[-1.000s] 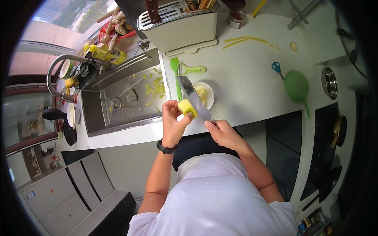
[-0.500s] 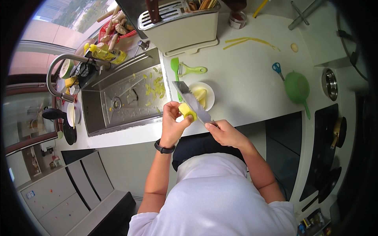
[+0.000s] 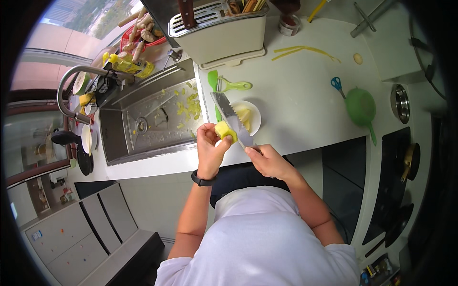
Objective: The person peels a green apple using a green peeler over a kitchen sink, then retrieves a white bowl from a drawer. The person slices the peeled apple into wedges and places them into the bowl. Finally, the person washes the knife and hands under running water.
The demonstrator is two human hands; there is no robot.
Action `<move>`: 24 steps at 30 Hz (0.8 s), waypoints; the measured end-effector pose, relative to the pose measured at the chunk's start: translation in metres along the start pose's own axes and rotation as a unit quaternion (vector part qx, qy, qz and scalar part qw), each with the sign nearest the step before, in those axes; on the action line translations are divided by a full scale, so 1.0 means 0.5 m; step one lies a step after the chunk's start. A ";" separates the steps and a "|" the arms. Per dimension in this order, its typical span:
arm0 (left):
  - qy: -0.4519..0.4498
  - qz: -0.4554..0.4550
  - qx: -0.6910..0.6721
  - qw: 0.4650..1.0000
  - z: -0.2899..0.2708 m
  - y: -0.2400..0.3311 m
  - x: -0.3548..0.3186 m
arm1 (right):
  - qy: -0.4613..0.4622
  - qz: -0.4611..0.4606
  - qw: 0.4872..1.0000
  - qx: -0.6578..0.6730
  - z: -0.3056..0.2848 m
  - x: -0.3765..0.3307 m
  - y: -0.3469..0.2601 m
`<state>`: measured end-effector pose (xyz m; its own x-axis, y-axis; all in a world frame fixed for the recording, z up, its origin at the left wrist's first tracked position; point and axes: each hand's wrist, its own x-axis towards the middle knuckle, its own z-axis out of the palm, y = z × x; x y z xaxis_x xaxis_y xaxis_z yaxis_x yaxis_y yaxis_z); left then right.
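My left hand (image 3: 213, 147) grips a yellow peeled chunk that looks like potato (image 3: 225, 129), with the thumb and fingers around it. In my right hand (image 3: 268, 161) is a kitchen knife (image 3: 234, 120); its wide blade has a toothed edge and slants up and left, against the chunk's right side. Behind the blade stands a white bowl (image 3: 255, 120) holding pale yellow cut pieces (image 3: 244, 116), partly hidden by the knife. Just beyond lie a green peeler (image 3: 237, 86) and a green-handled tool (image 3: 213, 80), whose lower part passes behind the blade.
Left is a steel sink (image 3: 110, 136) with scattered peelings (image 3: 191, 106). A cream knife block (image 3: 229, 40) stands at the back. Rightward are scissors (image 3: 337, 84), a green strainer (image 3: 360, 107), a yellow strip (image 3: 305, 48) and a small oval item (image 3: 358, 58). The hob (image 3: 389, 190) lies far right.
The knife blade has tipped more upright and shifted slightly, and my right hand has moved a little left. My left hand keeps its hold on the potato almost in place.
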<state>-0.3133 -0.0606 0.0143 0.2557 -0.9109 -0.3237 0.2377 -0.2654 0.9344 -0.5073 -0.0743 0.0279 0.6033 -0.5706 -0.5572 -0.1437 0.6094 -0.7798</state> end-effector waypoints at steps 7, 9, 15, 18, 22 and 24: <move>-0.035 0.012 0.123 0.992 -0.020 0.004 0.008 | 0.016 -0.022 0.997 -0.068 -0.005 -0.003 -0.017; -0.006 0.030 0.096 0.995 -0.018 -0.007 0.010 | 0.062 -0.095 0.987 -0.116 0.009 0.007 -0.008; 0.055 0.069 0.102 0.991 -0.003 -0.023 0.003 | 0.195 -0.137 0.933 -0.269 0.031 0.013 0.023; 0.071 0.081 0.108 0.988 0.004 -0.026 0.002 | 0.247 -0.170 0.890 -0.343 0.039 0.023 0.049; 0.079 0.082 0.116 0.987 0.003 -0.033 0.003 | 0.286 -0.190 0.848 -0.403 0.046 0.029 0.061; 0.084 0.076 0.126 0.986 0.002 -0.038 0.003 | 0.298 -0.205 0.832 -0.420 0.047 0.032 0.066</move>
<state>-0.3183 -0.0572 -0.0039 0.4265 -0.8870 -0.1771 -0.0510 -0.2190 0.9744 -0.4841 -0.0506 0.0000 0.2769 -0.9600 -0.0421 -0.6701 -0.1615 -0.7244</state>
